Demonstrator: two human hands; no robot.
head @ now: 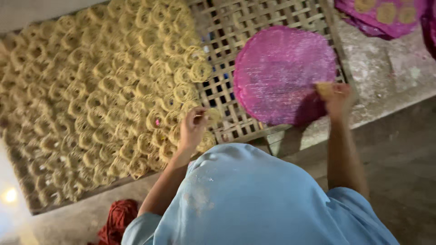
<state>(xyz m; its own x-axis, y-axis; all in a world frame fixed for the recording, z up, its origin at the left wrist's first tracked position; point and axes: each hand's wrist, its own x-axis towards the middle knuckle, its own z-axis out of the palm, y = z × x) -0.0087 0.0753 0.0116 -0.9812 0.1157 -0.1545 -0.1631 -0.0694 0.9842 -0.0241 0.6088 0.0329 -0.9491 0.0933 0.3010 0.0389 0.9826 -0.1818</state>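
My left hand (193, 128) pinches a pale yellow noodle coil (211, 116) at the near edge of the rows of coils (104, 90) that cover most of a bamboo lattice mat (254, 27). My right hand (337, 99) holds another small yellow coil (324, 89) against the right edge of a round pink mesh tray (279, 72). This tray lies on the bare right part of the lattice. My light blue garment (245, 199) fills the lower middle of the view and hides what is below it.
More pink mesh trays (386, 16) with yellow coils on them lie at the top right. A red cloth (118, 220) sits on the grey concrete floor (399, 149) at the bottom left. A bright light spot (9, 195) shows at the left edge.
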